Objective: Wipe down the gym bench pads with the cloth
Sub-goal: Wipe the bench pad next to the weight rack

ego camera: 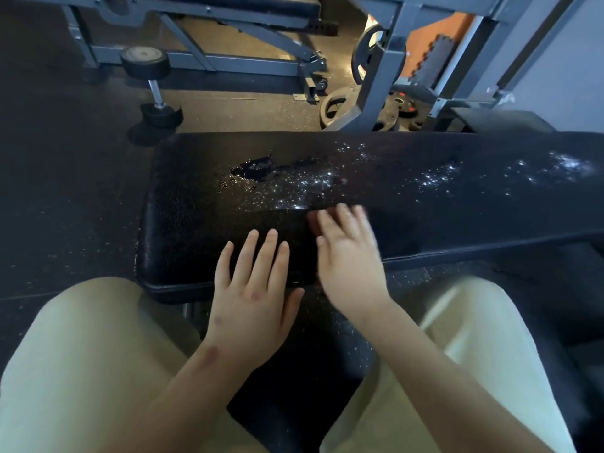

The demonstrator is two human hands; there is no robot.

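The black bench pad (196, 204) stretches across the middle of the view. A small puddle (251, 170) and many shining droplets (313, 184) lie on its far half. My left hand (255, 289) rests flat on the pad's near edge with its fingers straight and spread. My right hand (346, 256) is blurred and lies beside it on the pad, fingers straight. A small reddish patch (312, 220) shows under its fingertips; I cannot tell whether it is the cloth. The pad to the right of that hand looks darker and free of drops.
My knees in beige trousers (75, 354) are below the pad on both sides. Behind the pad stand a dumbbell (153, 83) on end, a grey bench frame (228, 60), weight plates (336, 106) and a grey rack (385, 70) on the dark floor.
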